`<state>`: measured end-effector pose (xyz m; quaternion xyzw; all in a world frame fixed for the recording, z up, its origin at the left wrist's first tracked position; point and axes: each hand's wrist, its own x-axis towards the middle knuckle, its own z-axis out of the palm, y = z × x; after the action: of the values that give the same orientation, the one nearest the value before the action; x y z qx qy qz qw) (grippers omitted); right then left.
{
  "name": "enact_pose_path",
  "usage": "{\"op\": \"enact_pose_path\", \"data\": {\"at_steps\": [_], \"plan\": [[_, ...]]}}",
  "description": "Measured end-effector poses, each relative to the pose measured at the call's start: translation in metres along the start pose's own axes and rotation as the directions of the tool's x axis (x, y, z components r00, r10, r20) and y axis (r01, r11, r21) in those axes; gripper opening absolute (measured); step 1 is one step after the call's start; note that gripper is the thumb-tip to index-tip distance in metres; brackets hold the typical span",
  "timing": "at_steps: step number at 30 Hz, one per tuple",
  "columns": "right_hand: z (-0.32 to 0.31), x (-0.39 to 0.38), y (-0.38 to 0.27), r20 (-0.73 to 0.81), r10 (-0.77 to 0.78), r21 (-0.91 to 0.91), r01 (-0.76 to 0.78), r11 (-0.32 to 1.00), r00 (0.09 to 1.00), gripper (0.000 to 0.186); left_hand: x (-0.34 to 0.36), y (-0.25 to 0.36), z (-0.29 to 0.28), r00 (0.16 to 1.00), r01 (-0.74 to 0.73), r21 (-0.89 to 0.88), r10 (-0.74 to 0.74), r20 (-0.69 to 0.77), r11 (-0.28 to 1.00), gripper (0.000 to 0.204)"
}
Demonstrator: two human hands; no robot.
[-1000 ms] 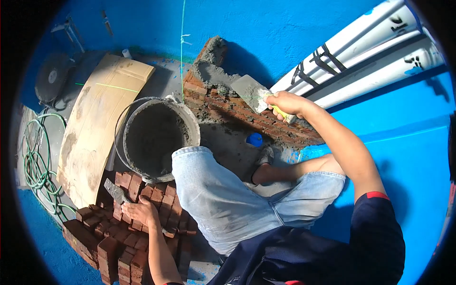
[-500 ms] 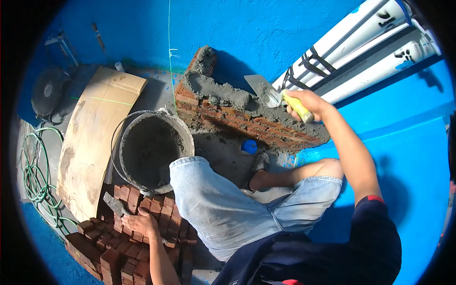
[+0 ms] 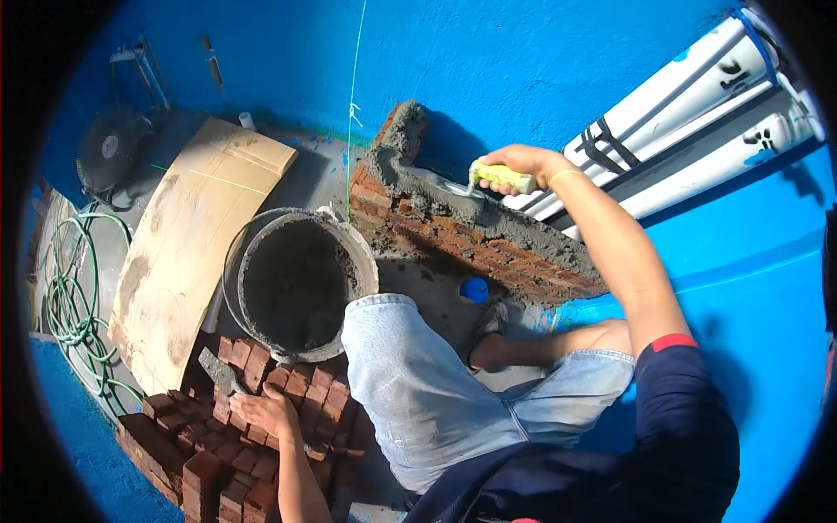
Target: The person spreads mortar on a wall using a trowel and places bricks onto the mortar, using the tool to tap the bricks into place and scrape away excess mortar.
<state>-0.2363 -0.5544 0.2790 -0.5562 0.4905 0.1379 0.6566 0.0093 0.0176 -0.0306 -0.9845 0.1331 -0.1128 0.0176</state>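
Note:
My right hand (image 3: 520,167) is closed round the yellow handle of a trowel (image 3: 449,185). Its metal blade lies nearly flat against the wet mortar (image 3: 506,222) along the top of a low brick wall (image 3: 462,237). At the lower left, my left hand (image 3: 268,413) is over a pile of red bricks (image 3: 253,466), its fingers closed on a flat-bladed tool (image 3: 223,373) caked in grey; the exact kind is unclear, and the palm hides its middle. Between the hands stands a bucket (image 3: 301,283) with grey mortar inside and its wire handle hanging to the left.
Flattened cardboard (image 3: 196,235) lies left of the bucket, beside a coiled green hose (image 3: 74,305) and a round dark object (image 3: 109,157). White pipes (image 3: 689,113) lean along the blue wall at right. A taut string (image 3: 356,78) runs down near the brick wall's end. A blue cup-like object (image 3: 474,290) sits by my foot.
My right hand has swung the trowel leftward along the wall, and its blade has come down onto the mortar. The left hand stays at the bricks with the tool. The whole view has shifted slightly.

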Motion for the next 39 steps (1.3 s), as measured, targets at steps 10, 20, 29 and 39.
{"op": "enact_pose_path", "data": {"at_steps": [10, 20, 29, 39], "plan": [[-0.018, -0.076, 0.107, -0.286, -0.256, -0.065, 0.248, 0.967, 0.923, 0.032, 0.001, 0.008, -0.010, 0.999, -0.003, -0.019, 0.003, 0.041, 1.000, 0.075], [0.074, 0.015, 0.161, -0.266, -0.619, -0.765, 0.229, 0.602, 0.738, 0.043, 0.001, 0.004, -0.001, 0.997, -0.041, 0.023, 0.042, -0.057, 0.999, 0.075], [-0.003, -0.081, 0.267, -0.496, -0.243, -0.405, 0.025, 0.914, 0.833, 0.061, 0.002, -0.014, 0.013, 0.999, -0.033, 0.081, 0.033, 0.001, 0.996, 0.078], [0.043, -0.080, 0.149, -0.359, -0.248, -0.062, 0.242, 0.968, 0.900, 0.033, 0.008, -0.020, 0.021, 0.981, -0.101, 0.107, 0.117, -0.153, 0.989, 0.075]]}}
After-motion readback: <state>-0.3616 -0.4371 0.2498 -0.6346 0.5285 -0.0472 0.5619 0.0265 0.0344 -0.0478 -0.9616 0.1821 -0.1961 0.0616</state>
